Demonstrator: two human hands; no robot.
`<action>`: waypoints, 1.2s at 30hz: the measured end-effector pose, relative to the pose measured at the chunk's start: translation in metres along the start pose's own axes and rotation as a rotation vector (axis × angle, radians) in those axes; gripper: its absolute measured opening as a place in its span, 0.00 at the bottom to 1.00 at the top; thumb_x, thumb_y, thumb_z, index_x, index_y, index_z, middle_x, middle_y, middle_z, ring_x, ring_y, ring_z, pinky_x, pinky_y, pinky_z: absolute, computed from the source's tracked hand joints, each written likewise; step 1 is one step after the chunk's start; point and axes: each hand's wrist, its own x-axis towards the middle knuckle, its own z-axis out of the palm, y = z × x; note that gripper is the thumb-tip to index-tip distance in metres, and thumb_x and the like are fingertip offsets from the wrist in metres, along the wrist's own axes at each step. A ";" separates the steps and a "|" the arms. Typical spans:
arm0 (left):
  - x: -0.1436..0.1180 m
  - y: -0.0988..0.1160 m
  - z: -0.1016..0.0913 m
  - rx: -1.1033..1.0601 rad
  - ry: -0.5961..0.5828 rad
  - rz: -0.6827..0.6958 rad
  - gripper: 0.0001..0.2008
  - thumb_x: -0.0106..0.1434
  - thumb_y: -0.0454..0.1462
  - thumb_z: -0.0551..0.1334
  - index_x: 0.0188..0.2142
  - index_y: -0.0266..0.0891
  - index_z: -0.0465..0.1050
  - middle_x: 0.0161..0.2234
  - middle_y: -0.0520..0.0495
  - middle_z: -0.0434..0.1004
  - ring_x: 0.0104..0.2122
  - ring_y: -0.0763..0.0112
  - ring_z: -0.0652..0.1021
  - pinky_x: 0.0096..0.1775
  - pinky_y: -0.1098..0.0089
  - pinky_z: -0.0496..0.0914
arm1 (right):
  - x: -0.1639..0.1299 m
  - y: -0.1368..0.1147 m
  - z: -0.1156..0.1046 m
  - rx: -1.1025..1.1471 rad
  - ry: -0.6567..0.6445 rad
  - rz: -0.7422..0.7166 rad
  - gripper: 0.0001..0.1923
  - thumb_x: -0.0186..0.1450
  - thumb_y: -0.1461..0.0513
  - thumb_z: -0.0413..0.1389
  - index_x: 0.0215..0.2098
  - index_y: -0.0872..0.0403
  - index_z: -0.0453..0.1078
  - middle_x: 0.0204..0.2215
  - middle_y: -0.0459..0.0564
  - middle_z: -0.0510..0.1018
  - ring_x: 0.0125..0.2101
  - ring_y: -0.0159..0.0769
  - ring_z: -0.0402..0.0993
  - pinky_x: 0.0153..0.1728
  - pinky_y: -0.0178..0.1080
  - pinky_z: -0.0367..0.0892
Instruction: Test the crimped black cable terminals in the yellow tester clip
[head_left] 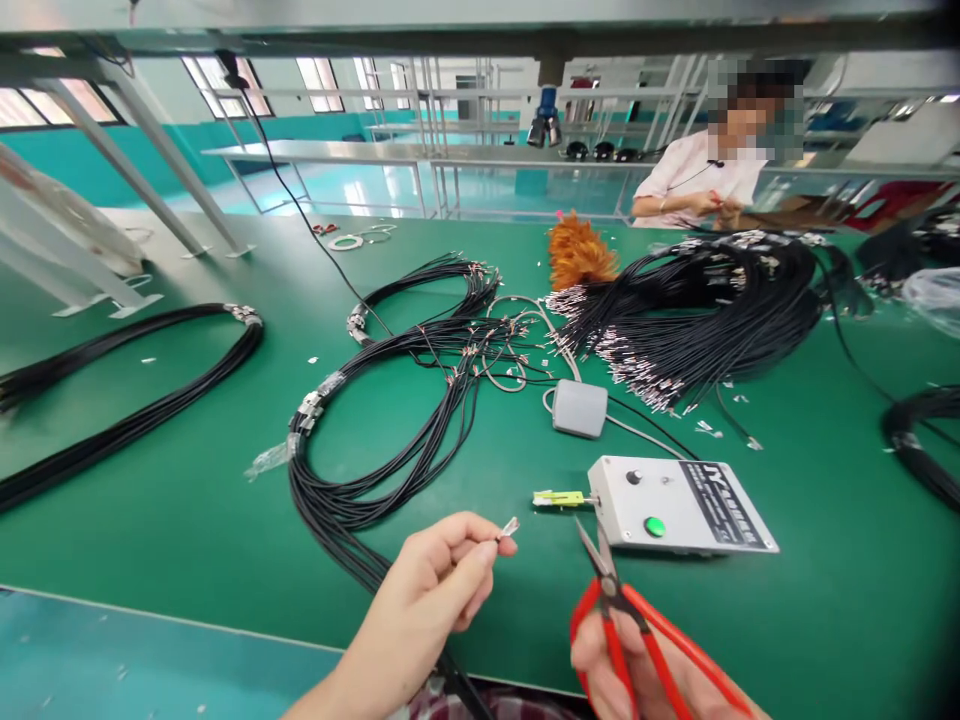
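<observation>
My left hand (442, 580) is closed in a pinch on the end of a black cable, whose pale stripped tip (511, 526) sticks out past the thumb and forefinger. In my right hand (622, 670) is a pair of red-handled pliers (609, 590), its slim pointed jaws a little apart and aimed up and left. The jaws stand clear of the cable tip. Just beyond them sits a grey box (675, 505) with a knob, a green button and a yellow-green clip (559, 499) on its left side. Behind my left hand lies a looped bundle of black cables (360, 515).
Another cable loop (180, 325) lies at left, and a large cable heap (705, 310) at back right. A small grey box (580, 408) with cords and an orange fluffy duster (577, 252) stand on the green table (225, 540). Across from me sits a person (705, 170).
</observation>
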 end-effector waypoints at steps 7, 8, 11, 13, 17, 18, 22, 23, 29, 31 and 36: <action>-0.005 0.008 0.002 0.025 0.011 -0.011 0.17 0.64 0.48 0.60 0.35 0.34 0.71 0.17 0.60 0.57 0.17 0.80 0.54 0.19 0.76 0.47 | 0.028 -0.065 0.034 -0.559 0.189 0.199 0.25 0.46 0.58 0.69 0.41 0.48 0.70 0.35 0.44 0.72 0.37 0.38 0.66 0.38 0.36 0.62; -0.004 0.008 0.002 0.026 0.009 -0.012 0.16 0.64 0.48 0.60 0.35 0.34 0.71 0.17 0.60 0.57 0.17 0.80 0.54 0.19 0.76 0.47 | 0.030 -0.072 0.035 -0.576 0.162 0.194 0.23 0.46 0.58 0.68 0.39 0.49 0.70 0.34 0.44 0.72 0.36 0.38 0.65 0.38 0.36 0.62; -0.002 0.009 0.004 0.010 -0.002 -0.021 0.16 0.62 0.47 0.61 0.33 0.35 0.71 0.16 0.60 0.56 0.17 0.80 0.54 0.19 0.76 0.47 | 0.036 -0.082 0.032 -0.511 0.098 0.173 0.20 0.47 0.57 0.68 0.36 0.50 0.69 0.30 0.42 0.70 0.33 0.35 0.62 0.33 0.34 0.59; 0.000 0.011 0.004 0.005 -0.003 -0.030 0.15 0.61 0.47 0.61 0.32 0.35 0.70 0.16 0.60 0.56 0.16 0.80 0.54 0.18 0.76 0.47 | 0.039 -0.086 0.029 -0.430 0.040 0.185 0.18 0.49 0.58 0.67 0.35 0.51 0.68 0.28 0.40 0.68 0.30 0.31 0.60 0.30 0.32 0.57; 0.002 0.014 0.005 0.022 -0.014 -0.044 0.14 0.61 0.45 0.61 0.32 0.35 0.71 0.15 0.61 0.56 0.16 0.81 0.53 0.18 0.76 0.47 | 0.044 -0.093 0.023 -0.290 -0.102 0.271 0.12 0.53 0.61 0.63 0.33 0.52 0.67 0.23 0.37 0.63 0.24 0.27 0.54 0.26 0.31 0.51; 0.003 0.015 0.004 0.025 -0.021 -0.045 0.13 0.61 0.45 0.61 0.32 0.35 0.71 0.15 0.61 0.56 0.16 0.81 0.53 0.18 0.77 0.47 | 0.045 -0.095 0.022 -0.274 -0.125 0.271 0.10 0.53 0.61 0.62 0.33 0.53 0.67 0.22 0.37 0.62 0.24 0.26 0.54 0.25 0.31 0.51; 0.003 0.015 0.003 0.041 -0.048 -0.051 0.12 0.62 0.44 0.60 0.32 0.35 0.70 0.15 0.61 0.56 0.16 0.81 0.54 0.18 0.77 0.47 | 0.048 -0.099 0.019 -0.241 -0.191 0.227 0.06 0.55 0.63 0.60 0.29 0.54 0.66 0.21 0.37 0.61 0.22 0.25 0.52 0.24 0.30 0.50; 0.003 0.014 0.003 0.046 -0.052 -0.052 0.12 0.62 0.44 0.60 0.32 0.35 0.70 0.15 0.61 0.56 0.16 0.81 0.54 0.18 0.77 0.47 | 0.048 -0.099 0.018 -0.236 -0.197 0.229 0.06 0.55 0.63 0.59 0.29 0.54 0.66 0.20 0.37 0.60 0.22 0.24 0.51 0.23 0.30 0.49; 0.002 0.013 0.001 0.079 -0.066 -0.045 0.13 0.63 0.44 0.60 0.32 0.35 0.70 0.16 0.61 0.56 0.16 0.81 0.54 0.18 0.77 0.47 | 0.047 -0.100 0.018 -0.213 -0.182 0.264 0.07 0.57 0.62 0.60 0.29 0.55 0.65 0.19 0.36 0.58 0.21 0.23 0.49 0.21 0.30 0.47; 0.003 0.014 0.002 0.092 -0.071 -0.050 0.14 0.63 0.45 0.60 0.32 0.34 0.70 0.15 0.61 0.55 0.16 0.81 0.53 0.18 0.76 0.47 | 0.046 -0.101 0.018 -0.206 -0.188 0.265 0.07 0.57 0.62 0.60 0.29 0.55 0.65 0.19 0.36 0.57 0.21 0.23 0.48 0.21 0.30 0.47; 0.005 0.018 0.003 0.109 -0.058 -0.064 0.15 0.61 0.46 0.61 0.31 0.35 0.70 0.15 0.61 0.55 0.16 0.81 0.53 0.18 0.76 0.46 | 0.047 -0.100 0.018 -0.182 -0.221 0.235 0.05 0.58 0.64 0.58 0.28 0.54 0.65 0.18 0.35 0.56 0.20 0.23 0.47 0.22 0.30 0.48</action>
